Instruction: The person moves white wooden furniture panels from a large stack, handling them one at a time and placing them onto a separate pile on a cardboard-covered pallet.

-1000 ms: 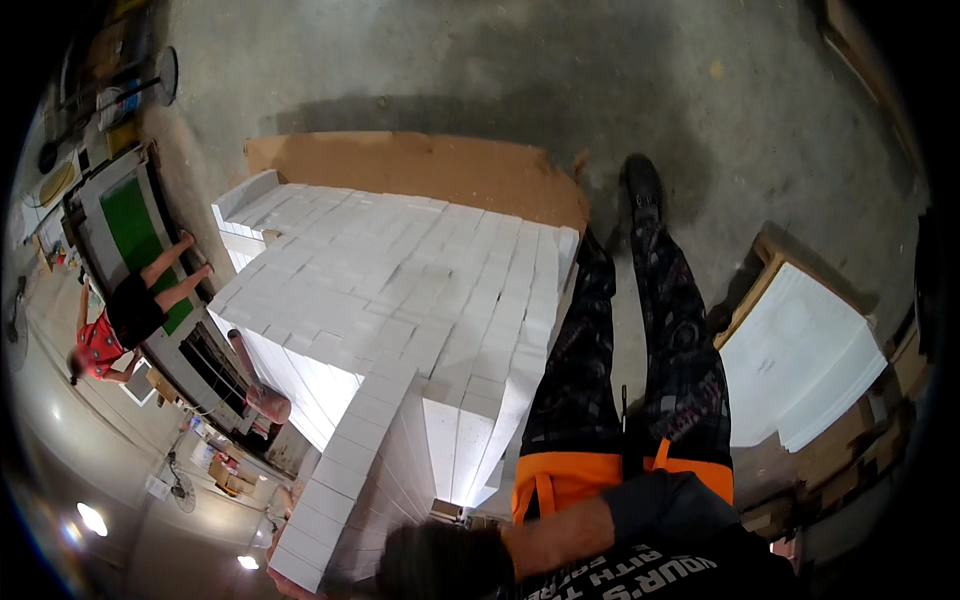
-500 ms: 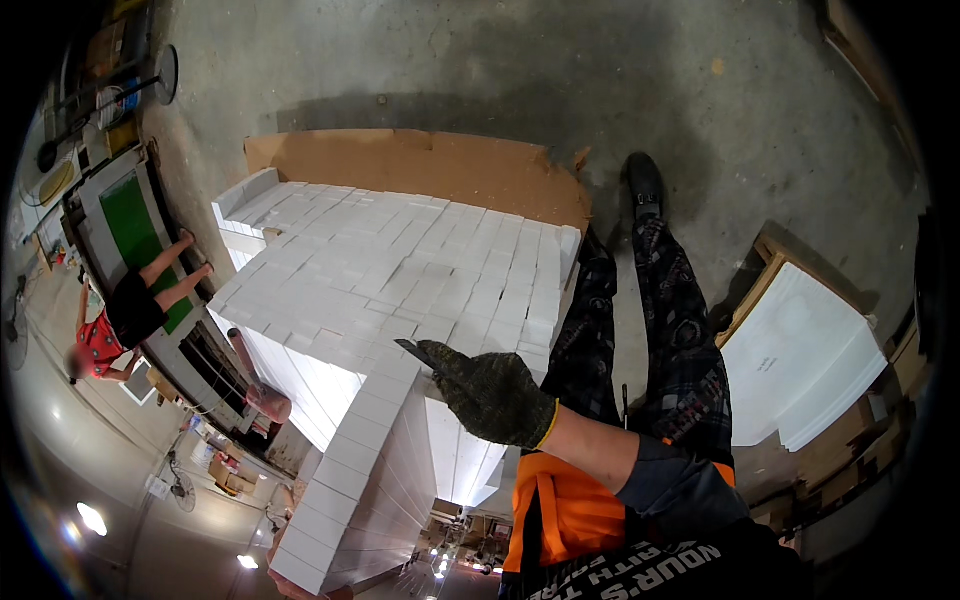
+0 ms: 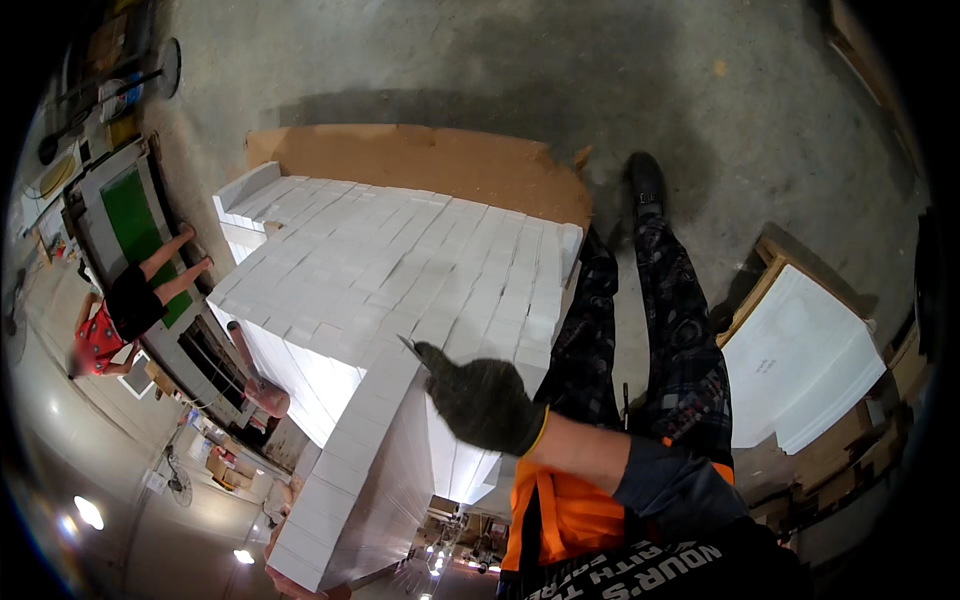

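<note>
My right hand (image 3: 482, 402), in a dark knitted glove with a yellow cuff, is closed on a knife (image 3: 409, 346). Its thin grey blade points left past the fingers. Below the blade's tip stretches a broad layer of white oblong pieces (image 3: 400, 270), packed side by side in rows. Beside the glove, a tall block of similar white pieces (image 3: 345, 480) rises toward the lower left. At that block's lower end shows a skin-coloured shape (image 3: 285, 584); whose it is cannot be told. My left hand is not seen.
Brown cardboard (image 3: 420, 165) lies along the stack's far side. To my right stands another white stack (image 3: 800, 360) on a wooden base. A person (image 3: 120, 315) in red stands at the left by a green-topped bench (image 3: 130, 215). A pinkish mallet-like object (image 3: 262, 392) leans beside the stack.
My right hand has turned slightly at the wrist and dropped a little, still gripping the knife. The person at the left has shifted an arm. The stacks look the same.
</note>
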Action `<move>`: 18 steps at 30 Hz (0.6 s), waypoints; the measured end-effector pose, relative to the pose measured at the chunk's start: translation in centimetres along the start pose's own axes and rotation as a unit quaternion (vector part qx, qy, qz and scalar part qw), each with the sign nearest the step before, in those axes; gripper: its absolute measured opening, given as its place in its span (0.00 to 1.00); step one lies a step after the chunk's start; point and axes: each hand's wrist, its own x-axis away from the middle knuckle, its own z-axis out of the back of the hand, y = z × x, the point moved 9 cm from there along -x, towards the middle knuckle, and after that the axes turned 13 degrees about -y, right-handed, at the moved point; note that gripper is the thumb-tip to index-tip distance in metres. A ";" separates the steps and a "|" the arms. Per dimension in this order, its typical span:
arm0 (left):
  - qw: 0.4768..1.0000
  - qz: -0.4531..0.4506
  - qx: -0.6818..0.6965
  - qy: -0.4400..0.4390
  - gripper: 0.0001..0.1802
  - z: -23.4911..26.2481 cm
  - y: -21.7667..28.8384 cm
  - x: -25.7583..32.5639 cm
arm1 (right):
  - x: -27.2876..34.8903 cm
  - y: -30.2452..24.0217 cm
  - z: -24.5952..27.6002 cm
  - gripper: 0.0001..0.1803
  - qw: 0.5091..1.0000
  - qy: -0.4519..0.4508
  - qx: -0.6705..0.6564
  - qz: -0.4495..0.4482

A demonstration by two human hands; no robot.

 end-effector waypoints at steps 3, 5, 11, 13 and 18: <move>0.999 0.009 0.040 0.016 0.32 0.9 -0.3 1.0 | 1.5 -10.2 4.7 0.26 0.992 0.041 -0.079 0.092; 0.994 0.019 0.102 0.040 0.32 0.9 -0.7 2.0 | 3.6 -16.1 5.6 0.26 0.940 0.150 -0.205 0.227; 0.993 -0.028 -0.079 -0.078 0.32 -2.0 4.0 -1.4 | 1.7 -11.8 -0.8 0.20 0.963 -0.110 -0.238 0.068; 0.986 -0.021 -0.148 -0.077 0.33 -1.4 3.5 -1.5 | 2.1 -15.3 -1.2 0.21 0.947 -0.185 -0.240 0.104; 0.990 -0.080 -0.109 -0.044 0.29 -2.4 6.5 -2.1 | 1.6 -21.0 2.8 0.22 0.863 -0.278 -0.355 0.229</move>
